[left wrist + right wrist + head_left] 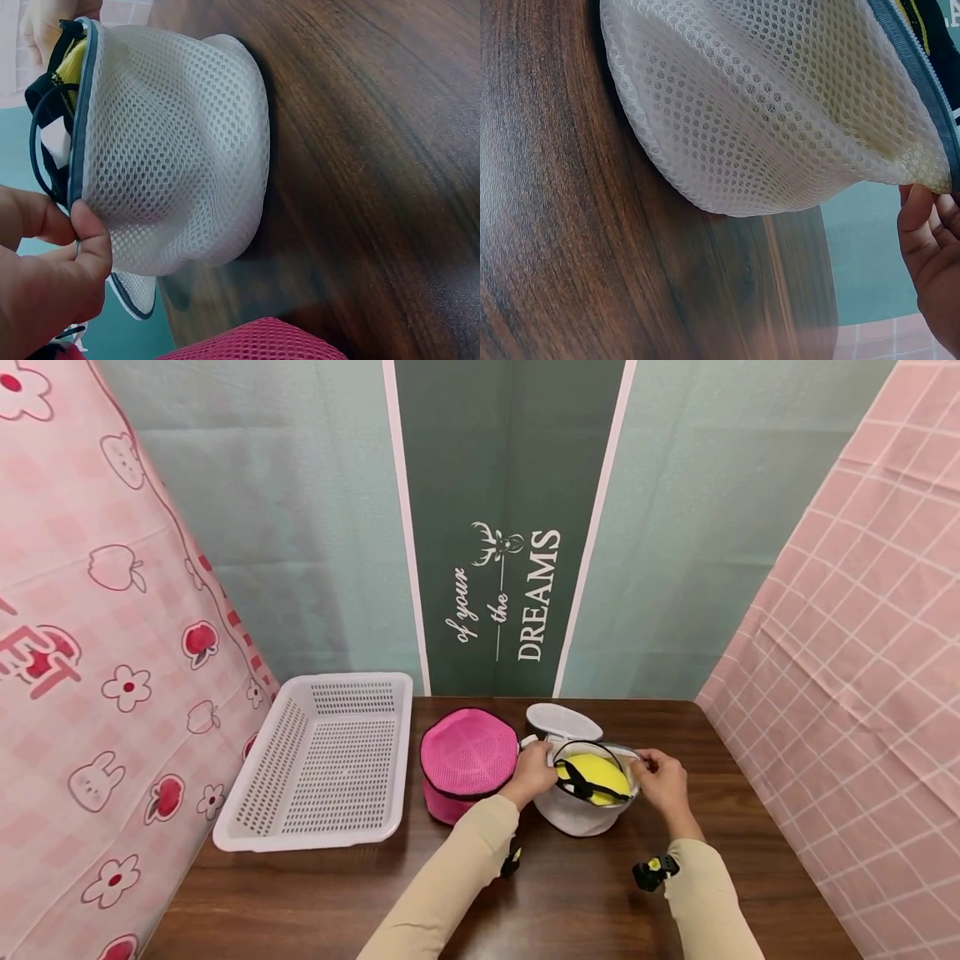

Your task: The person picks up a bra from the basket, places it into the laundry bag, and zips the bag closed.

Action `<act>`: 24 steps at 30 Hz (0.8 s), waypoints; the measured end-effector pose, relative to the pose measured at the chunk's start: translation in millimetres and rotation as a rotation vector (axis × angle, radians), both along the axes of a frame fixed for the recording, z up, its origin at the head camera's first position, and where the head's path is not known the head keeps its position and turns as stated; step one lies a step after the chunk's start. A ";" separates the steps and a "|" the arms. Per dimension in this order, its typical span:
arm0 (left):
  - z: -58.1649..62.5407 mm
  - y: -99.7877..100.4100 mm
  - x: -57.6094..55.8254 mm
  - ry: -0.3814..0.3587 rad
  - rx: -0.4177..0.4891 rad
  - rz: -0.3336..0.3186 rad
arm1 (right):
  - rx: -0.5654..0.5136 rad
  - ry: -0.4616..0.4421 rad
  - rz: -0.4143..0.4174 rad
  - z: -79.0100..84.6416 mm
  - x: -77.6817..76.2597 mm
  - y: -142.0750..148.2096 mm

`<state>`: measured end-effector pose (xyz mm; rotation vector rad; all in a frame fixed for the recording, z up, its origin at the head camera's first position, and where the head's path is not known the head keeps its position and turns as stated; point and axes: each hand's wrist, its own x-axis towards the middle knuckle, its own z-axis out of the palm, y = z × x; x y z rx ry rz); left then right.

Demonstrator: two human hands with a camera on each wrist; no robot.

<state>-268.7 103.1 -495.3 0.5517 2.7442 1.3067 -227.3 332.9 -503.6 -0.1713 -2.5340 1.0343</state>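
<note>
A white mesh laundry bag [572,820] stands on the table with its zipped lid [564,722] folded back behind it. Inside lies a yellow item with black straps [603,775]; its exact kind is unclear. My left hand [532,770] pinches the bag's rim at the left between thumb and finger, plainly seen in the left wrist view. On the opposite side my right hand [663,783] pinches the rim, and the right wrist view shows the mesh drawn out toward those fingers [916,206]. A thin dark loop arches over the bag's mouth.
Just left of the white bag is a pink mesh bag [468,756] with a black-trimmed top. A white perforated plastic basket [341,777] sits farther left. The brown wooden table [585,910] meets a green curtain at the back and pink cloths at both sides.
</note>
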 end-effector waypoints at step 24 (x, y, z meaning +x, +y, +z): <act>9.4 -3.2 0.9 -0.027 0.009 0.016 | 0.314 -0.186 0.122 36.6 11.2 -6.6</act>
